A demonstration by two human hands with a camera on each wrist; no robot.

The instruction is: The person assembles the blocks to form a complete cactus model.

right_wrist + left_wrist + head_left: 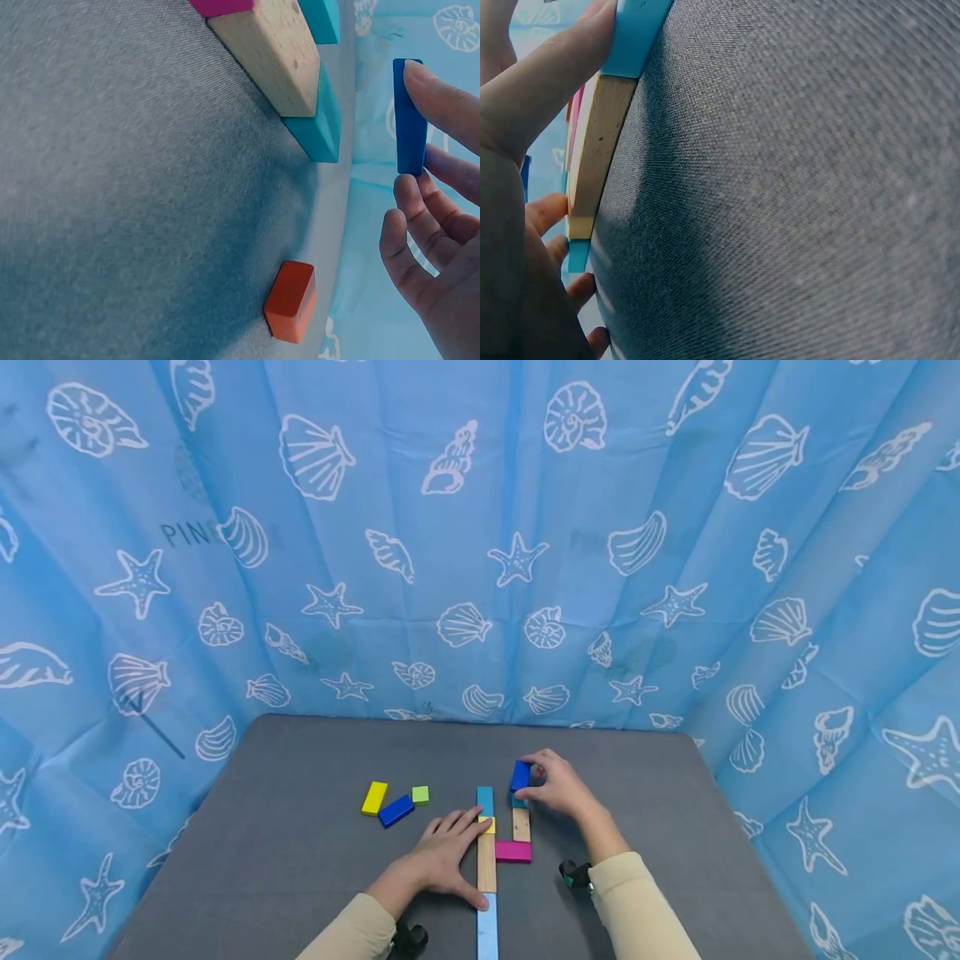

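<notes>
My right hand (561,787) pinches a dark blue block (521,775) between thumb and fingers. In the right wrist view this blue block (410,120) is held up off the table, apart from the teal block (319,124) at the end of the short row. That row also has a wooden block (521,825), joined by a magenta block (513,852) to the long row. My left hand (442,860) lies spread along the long row, thumb at the light blue block (487,931), a finger on the yellow piece (488,827). A wooden block (487,864) and teal block (485,799) complete that line.
Left of the rows lie a yellow block (374,798), a blue block (396,811) and a small green block (420,795). An orange block (291,300) shows in the right wrist view. A blue shell-print curtain (480,568) surrounds the grey table (300,827).
</notes>
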